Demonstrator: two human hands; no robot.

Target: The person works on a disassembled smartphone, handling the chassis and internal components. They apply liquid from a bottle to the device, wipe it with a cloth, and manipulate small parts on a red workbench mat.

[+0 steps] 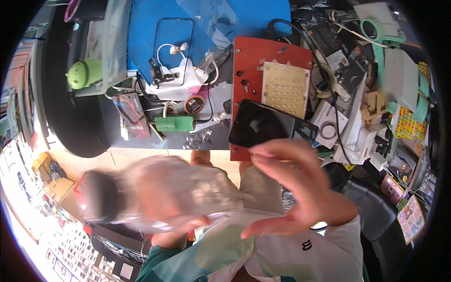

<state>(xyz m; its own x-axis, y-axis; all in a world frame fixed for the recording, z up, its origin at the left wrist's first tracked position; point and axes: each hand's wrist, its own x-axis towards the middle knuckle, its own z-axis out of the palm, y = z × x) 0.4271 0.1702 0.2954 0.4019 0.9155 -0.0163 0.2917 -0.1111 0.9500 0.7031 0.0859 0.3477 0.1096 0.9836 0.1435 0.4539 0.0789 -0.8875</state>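
Observation:
Smeared by motion, a large clear plastic bottle (pixel 209 188) lies on its side in the air at my lap, its dark cap (pixel 104 197) toward the left. My left hand (pixel 162 197) is wrapped round it and shows partly through the clear wall. To the right, my right hand (pixel 300 190) holds nothing, with thumb and fingers curved and well apart. Just beyond its fingertips, a black smartphone (pixel 260 124) rests on the red board (pixel 251 54) at the bench edge, beside another phone part (pixel 305 131).
A blue mat (pixel 145 19) covers the back of the bench. Nearer stand a green-handled tool (pixel 174 123), a small round tin (pixel 194 104) and a green figurine (pixel 84 74). A perforated pad (pixel 285 89) lies on the board. Cables and parts crowd the right; a black chair (pixel 371 199) stands there.

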